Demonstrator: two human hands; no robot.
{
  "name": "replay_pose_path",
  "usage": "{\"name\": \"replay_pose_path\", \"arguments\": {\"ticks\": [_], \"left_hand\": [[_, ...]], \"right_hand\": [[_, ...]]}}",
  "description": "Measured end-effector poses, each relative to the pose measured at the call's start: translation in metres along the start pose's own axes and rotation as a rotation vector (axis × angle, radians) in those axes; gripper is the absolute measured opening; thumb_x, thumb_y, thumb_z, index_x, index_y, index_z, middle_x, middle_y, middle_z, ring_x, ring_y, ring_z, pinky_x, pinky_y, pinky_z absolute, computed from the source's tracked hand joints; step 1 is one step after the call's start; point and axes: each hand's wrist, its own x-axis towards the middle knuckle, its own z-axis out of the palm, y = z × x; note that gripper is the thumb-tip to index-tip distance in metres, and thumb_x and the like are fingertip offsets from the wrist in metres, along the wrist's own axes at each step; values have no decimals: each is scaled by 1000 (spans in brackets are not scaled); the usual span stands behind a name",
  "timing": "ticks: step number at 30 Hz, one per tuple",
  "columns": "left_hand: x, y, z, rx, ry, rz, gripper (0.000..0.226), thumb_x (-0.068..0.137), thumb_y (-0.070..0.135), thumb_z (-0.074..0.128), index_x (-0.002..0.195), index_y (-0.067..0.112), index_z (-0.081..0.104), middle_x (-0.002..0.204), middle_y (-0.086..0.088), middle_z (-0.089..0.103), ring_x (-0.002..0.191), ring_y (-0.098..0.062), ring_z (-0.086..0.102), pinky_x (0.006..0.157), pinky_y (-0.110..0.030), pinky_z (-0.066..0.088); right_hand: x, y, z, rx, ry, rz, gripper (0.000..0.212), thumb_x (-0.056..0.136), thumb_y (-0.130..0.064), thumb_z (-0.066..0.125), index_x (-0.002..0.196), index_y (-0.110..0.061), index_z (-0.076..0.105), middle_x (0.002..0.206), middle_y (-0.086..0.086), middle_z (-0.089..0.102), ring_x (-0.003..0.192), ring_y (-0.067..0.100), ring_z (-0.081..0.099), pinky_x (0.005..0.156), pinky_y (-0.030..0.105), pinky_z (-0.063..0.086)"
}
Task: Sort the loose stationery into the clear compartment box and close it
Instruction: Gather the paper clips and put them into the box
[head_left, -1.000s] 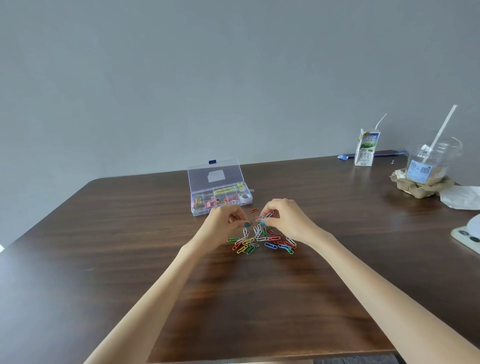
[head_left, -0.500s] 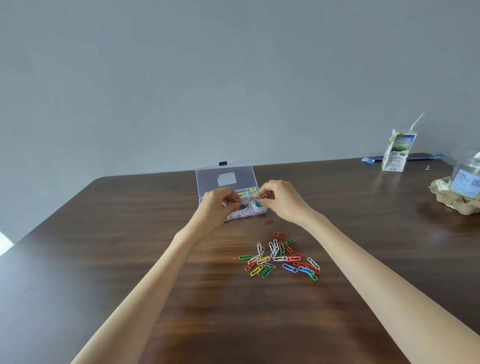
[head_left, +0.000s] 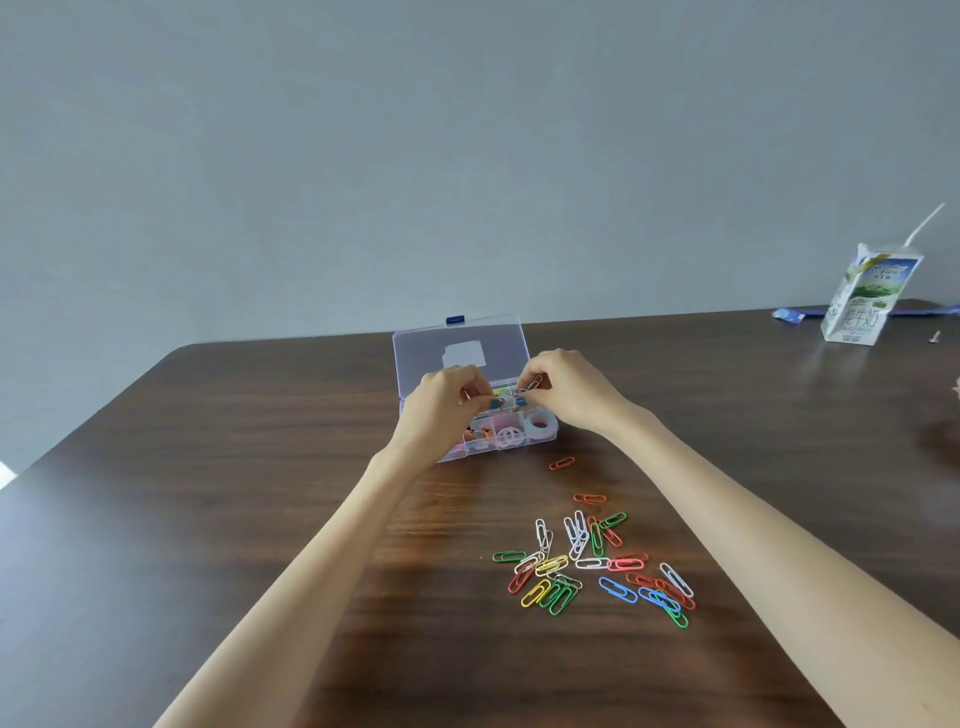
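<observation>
Nearest me on the dark, wood-grained tabletop (head_left: 208, 519) lies a loose scatter of paper clips (head_left: 592, 566), thin bent-wire loops coated in white, red, green, yellow and blue, many overlapping. Two orange clips (head_left: 562, 463) lie apart from the heap, on the side toward the box.

Past them, both bare forearms reach out to the clear compartment box (head_left: 415, 353). It is a shallow rectangle of transparent plastic, its flat lid tilted back and open, with a small blue clasp on the far edge. My right grip (head_left: 566, 389) is over the box's back row, thumb and fingertips pinching a white paper clip (head_left: 530, 385). My left grip (head_left: 441, 410) is just beside it over the box, fingers curled in toward the thumb; I cannot tell whether it pinches anything. A pale ring-shaped tape roll (head_left: 540, 427) sits in the front right compartment.

Far right stands a folded cardboard milk carton (head_left: 867, 301) with a white straw. Behind everything is a smooth grey wall (head_left: 467, 156).
</observation>
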Motion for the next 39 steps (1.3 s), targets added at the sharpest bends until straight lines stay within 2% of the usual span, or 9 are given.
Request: {"name": "replay_pose_path", "arguments": {"ticks": [5, 10, 13, 18, 22, 25, 29, 33, 39], "left_hand": [[-1, 0, 3, 102, 20, -7, 9, 86, 24, 67, 88, 17, 73, 83, 6, 66, 73, -13, 56, 61, -27, 44], [-2, 0, 5, 124, 27, -17, 14, 88, 24, 66, 92, 15, 76, 88, 0, 70, 70, -16, 58, 61, -30, 50], [-2, -1, 6, 120, 16, -11, 12, 88, 23, 67, 92, 16, 76, 89, -1, 71, 70, -15, 59, 61, -29, 49], [0, 0, 5, 92, -6, -7, 12, 88, 18, 66, 92, 16, 77, 92, -3, 74, 77, -18, 67, 70, -38, 58], [-1, 2, 5, 48, 19, -19, 10, 87, 17, 66, 88, 18, 76, 88, 1, 73, 76, -15, 66, 70, -36, 56], [-9, 8, 4, -9, 61, 7, 6, 86, 17, 68, 86, 18, 74, 86, 5, 70, 73, -11, 62, 68, -33, 54], [-24, 17, 8, -73, 54, 56, 5, 84, 17, 69, 84, 18, 74, 82, 9, 65, 70, -10, 59, 67, -33, 52], [-39, 25, 11, -75, 19, 91, 7, 85, 15, 67, 86, 18, 74, 83, 8, 68, 70, -8, 56, 69, -32, 51], [-62, 38, 16, -69, -37, 176, 14, 87, 10, 65, 89, 21, 72, 91, 12, 65, 73, -7, 54, 71, -33, 51]], "right_hand": [[3, 0, 5, 20, 1, -22, 12, 86, -11, 67, 95, -11, 74, 100, 6, 72, 84, 19, 64, 77, 36, 54], [5, -1, 4, 102, 8, -12, 12, 81, -9, 72, 92, -8, 77, 90, 5, 70, 77, 15, 61, 73, 32, 52], [5, -2, 2, 132, -4, -10, 9, 81, -9, 73, 89, -10, 77, 80, -2, 65, 75, 13, 61, 71, 30, 51], [5, 1, 3, 168, 13, -3, 7, 82, -9, 72, 87, -10, 76, 90, 5, 72, 84, 17, 65, 77, 34, 55], [-2, 1, -1, 200, 56, -10, 6, 83, -7, 70, 85, -9, 75, 88, 6, 72, 80, 16, 64, 73, 26, 50], [-12, 1, -6, 258, 79, -15, 5, 82, -7, 71, 84, -9, 75, 84, 3, 72, 76, 13, 64, 73, 25, 52], [-36, 4, -15, 280, 56, -28, 6, 80, -9, 72, 81, -13, 75, 79, -2, 73, 71, 7, 63, 67, 15, 47], [-57, 10, -18, 215, -14, -16, 9, 79, -11, 73, 77, -20, 74, 78, -5, 70, 69, 8, 60, 69, 22, 48], [-84, 14, -20, 52, -132, -30, 15, 86, -12, 67, 94, -21, 76, 89, -6, 59, 78, 8, 56, 75, 26, 47]]}}
